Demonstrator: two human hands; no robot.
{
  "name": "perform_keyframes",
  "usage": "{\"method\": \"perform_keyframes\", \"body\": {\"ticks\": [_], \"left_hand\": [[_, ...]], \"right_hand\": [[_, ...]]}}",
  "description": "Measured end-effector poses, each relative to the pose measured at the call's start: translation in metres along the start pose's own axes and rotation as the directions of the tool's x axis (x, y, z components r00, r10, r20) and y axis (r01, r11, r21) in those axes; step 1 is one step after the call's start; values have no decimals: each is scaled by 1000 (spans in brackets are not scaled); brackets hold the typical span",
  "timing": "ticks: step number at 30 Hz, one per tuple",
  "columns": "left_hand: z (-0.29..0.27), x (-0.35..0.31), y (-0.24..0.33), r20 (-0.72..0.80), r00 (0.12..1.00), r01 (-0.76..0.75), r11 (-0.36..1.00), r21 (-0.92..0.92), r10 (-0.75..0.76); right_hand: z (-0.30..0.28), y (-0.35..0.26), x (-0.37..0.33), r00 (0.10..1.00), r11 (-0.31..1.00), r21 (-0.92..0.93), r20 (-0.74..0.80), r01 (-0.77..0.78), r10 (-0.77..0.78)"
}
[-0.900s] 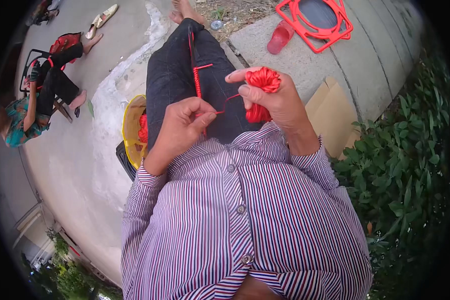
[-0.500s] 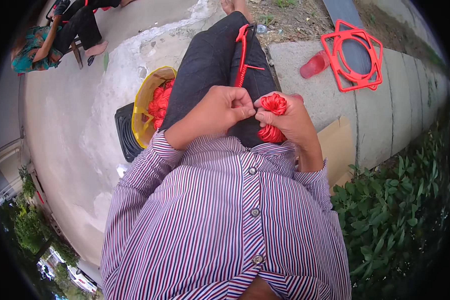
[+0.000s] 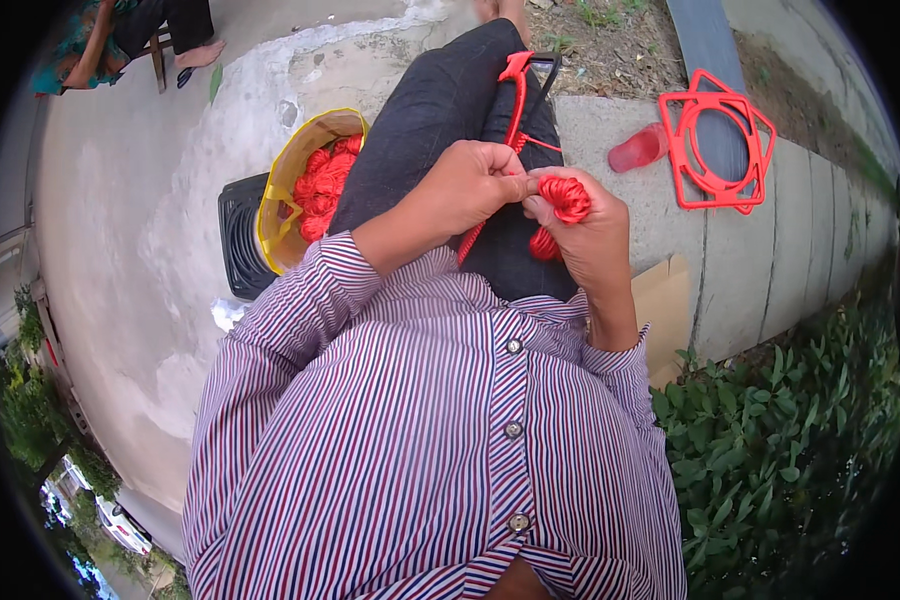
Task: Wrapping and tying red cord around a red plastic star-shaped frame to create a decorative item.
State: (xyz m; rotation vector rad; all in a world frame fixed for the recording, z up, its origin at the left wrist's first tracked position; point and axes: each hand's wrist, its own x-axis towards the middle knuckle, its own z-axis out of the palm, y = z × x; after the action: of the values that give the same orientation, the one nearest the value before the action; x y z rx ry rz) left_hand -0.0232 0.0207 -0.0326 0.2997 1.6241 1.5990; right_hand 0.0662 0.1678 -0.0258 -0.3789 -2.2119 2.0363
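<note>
Your L hand [image 3: 475,185] fisted, pinching red cord [image 3: 515,95] | your R hand [image 3: 580,225] clamped on red cord ball [image 3: 568,197], touching L hand at ball's 9 o'clock | both over lap, black trousers [image 3: 440,110] | yellow bucket [image 3: 280,190] w/ red cord at 9 | red frame [image 3: 715,140] at 2

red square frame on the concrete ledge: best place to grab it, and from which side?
Probably grip the red square frame by its near outer bar, coming from above on the side toward the right hand. It lies flat on the ledge with open gaps inside, so fingers can hook under a thin bar.
</note>
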Motion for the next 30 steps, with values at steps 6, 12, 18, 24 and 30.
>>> {"method": "perform_keyframes", "body": {"ticks": [6, 12, 18, 24, 30], "left_hand": [[-10, 1, 2, 84, 993, 89, 996, -27, -87], [-32, 18, 9, -123, 956, -204, 904, 375, 267], [-29, 37, 12, 1, 890, -367, 713, 597, 457], [-31, 44, 14, 155, 814, -503, 545, 671, 560], [-36, 49, 22, 265, 817, -516, 444, 733, 512]], "right_hand": [[-16, -1, 13, 996, 987, -159, 91, 9, 5], [-36, 10, 40, 978, 914, 371, -57, -164, 199], [-23, 42, 65, 978, 881, 431, 29, -197, 205], [-4, 50, 67, 976, 836, 506, 68, -211, 205], [-2, 48, 65, 973, 820, 527, 77, -225, 217]]}}
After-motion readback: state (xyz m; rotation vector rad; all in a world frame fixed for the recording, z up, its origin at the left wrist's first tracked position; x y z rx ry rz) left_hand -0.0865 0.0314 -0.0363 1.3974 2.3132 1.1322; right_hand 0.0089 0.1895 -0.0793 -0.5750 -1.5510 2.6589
